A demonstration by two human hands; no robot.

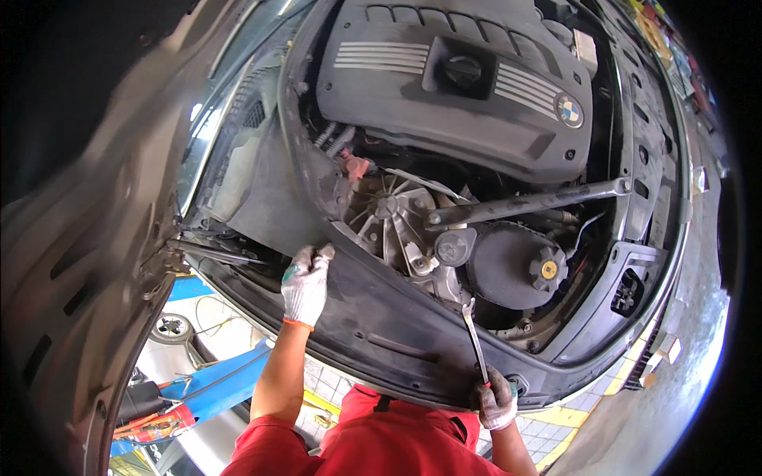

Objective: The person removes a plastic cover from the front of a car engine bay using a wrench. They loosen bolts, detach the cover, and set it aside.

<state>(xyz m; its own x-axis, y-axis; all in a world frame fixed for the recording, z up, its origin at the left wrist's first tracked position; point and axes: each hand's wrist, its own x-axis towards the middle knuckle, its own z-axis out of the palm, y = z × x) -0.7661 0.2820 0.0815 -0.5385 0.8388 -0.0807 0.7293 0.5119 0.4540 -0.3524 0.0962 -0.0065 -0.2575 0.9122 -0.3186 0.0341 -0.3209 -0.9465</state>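
My right hand point(498, 397), in a soiled white work glove, is wrapped round the lower end of a metal wrench point(475, 337). Its open jaw points up at the engine bay's near edge, in front of a black round reservoir point(512, 266) with a yellow-marked cap point(548, 270). On the left, my left hand point(305, 285), also gloved, rests at the edge of the black trim panel point(278, 206). Its fingers are curled, and whatever is between them is hidden. Between the hands runs the dark fender point(373, 317).
A black engine cover point(444, 119) fills the far side. A brace bar point(532, 202) crosses over the ribbed metal strut mount point(389, 210). The raised hood point(103, 222) stands at left. Below it are a blue lift arm point(222, 385) and a small wheel point(171, 328).
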